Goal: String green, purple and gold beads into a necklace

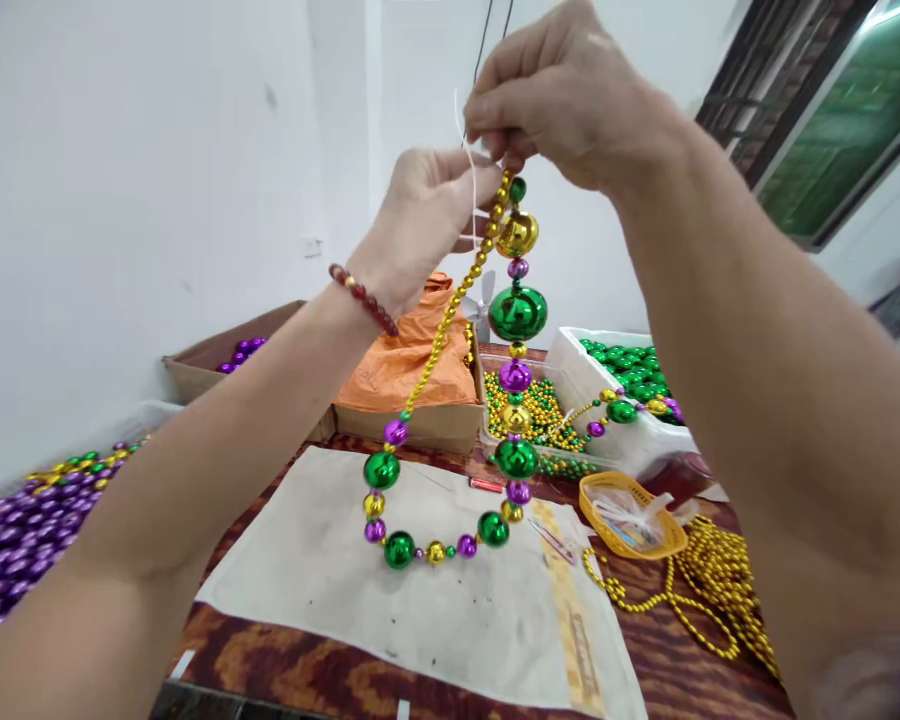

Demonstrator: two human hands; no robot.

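Both hands are raised together, with a bead necklace (516, 315) of green, gold and purple beads hanging from them in a loop. My right hand (544, 95) is closed in a pinch at the top of the strand. Just below and to its left, my left hand (450, 195) has its fingers closed near the small gold beads; its fingertips are partly hidden. A thin white string (474, 190) passes by the fingers, its loose end pointing up. The necklace's lower curve hangs in front of a white cloth (390, 630).
On the wooden table (270, 655) are a yellow basket (671, 545), gold bead strands (720, 580), scissors (551, 540) and a red lighter (486, 485). Behind stand a bin of small beads (525, 405), a foam box (592, 375) and an orange bag (390, 365). Purple beads (26, 540) lie left.
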